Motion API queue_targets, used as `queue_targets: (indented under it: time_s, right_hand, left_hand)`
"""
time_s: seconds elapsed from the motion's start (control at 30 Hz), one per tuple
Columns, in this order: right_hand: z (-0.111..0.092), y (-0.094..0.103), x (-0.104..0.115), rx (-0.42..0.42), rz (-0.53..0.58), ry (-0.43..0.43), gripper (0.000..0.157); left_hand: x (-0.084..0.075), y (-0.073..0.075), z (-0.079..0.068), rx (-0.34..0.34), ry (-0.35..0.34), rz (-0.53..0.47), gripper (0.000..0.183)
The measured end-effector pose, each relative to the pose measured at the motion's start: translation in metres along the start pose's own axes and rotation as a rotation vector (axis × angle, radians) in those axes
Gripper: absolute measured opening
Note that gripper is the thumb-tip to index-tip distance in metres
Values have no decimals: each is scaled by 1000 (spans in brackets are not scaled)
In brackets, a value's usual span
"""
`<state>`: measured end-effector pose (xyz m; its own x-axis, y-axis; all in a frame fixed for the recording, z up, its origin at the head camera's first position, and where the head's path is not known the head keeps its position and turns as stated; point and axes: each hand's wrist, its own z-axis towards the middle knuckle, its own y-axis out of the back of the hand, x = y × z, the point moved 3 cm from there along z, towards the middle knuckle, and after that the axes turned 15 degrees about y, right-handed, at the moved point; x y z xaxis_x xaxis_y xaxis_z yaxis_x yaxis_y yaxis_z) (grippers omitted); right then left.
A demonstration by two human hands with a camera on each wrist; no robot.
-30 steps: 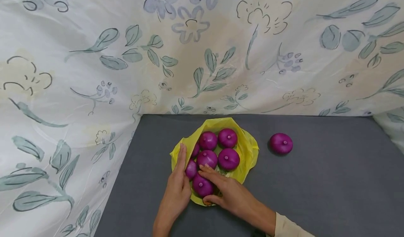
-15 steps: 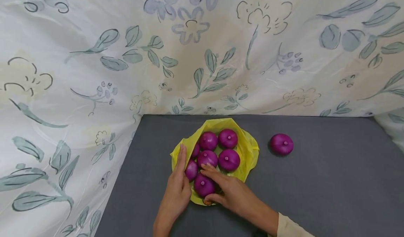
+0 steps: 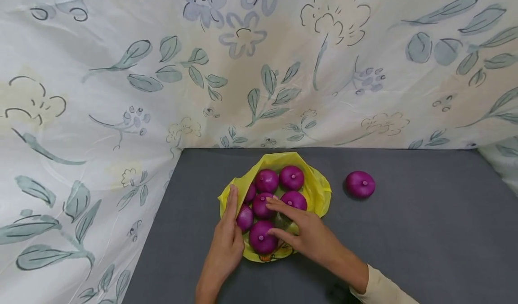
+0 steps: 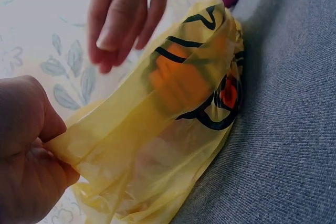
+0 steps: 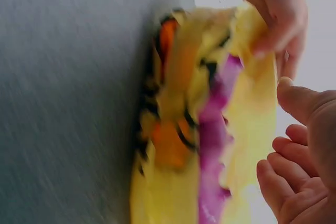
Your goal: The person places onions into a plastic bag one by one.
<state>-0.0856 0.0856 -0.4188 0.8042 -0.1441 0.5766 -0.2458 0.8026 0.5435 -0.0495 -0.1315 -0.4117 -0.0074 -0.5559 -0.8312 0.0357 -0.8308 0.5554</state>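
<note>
A yellow plastic bag (image 3: pixel 321 189) with orange and black print stands open on the dark grey table, holding several purple onions (image 3: pixel 266 180). At the bag's left side, my left hand (image 3: pixel 224 248) pinches its rim between thumb and fingers, clearest in the left wrist view, where that hand (image 4: pixel 31 150) pulls the plastic taut. Over the bag's right front, my right hand (image 3: pixel 317 239) has its fingers spread apart. Its fingertips lie over the front onion (image 3: pixel 262 239) and the middle one; the right wrist view shows the right palm (image 5: pixel 310 171) holding nothing.
One loose purple onion (image 3: pixel 360 185) lies on the table to the right of the bag. Floral cloth (image 3: pixel 275 70) hangs behind and to the left of the table (image 3: pixel 404 232). A dark object shows partly under the right wrist.
My right hand has drawn back to the right and slightly up from the front onion, its fingers opening. That onion sits uncovered in the bag. The left hand keeps its place on the rim.
</note>
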Motion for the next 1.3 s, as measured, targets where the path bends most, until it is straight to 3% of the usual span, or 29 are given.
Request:
queue_targets:
  time_s: [0.23,0.67,0.9,1.3]
  right_hand:
    - [5,41,-9,-109,-145,-59,66]
    - [0,118,-22,-245,-427,-124,77]
    - [-5,144,-26,-297,-467,-184,83]
    - [-28,183,-41,-420,-482,-350,76]
  left_hand:
    - [0,0,1,3,5,-3,95]
    - [-2,0,1,2,-2,4,88]
    - [-3,1,1,2,-3,7,94]
    - [-3,0,1,6,5,2,95]
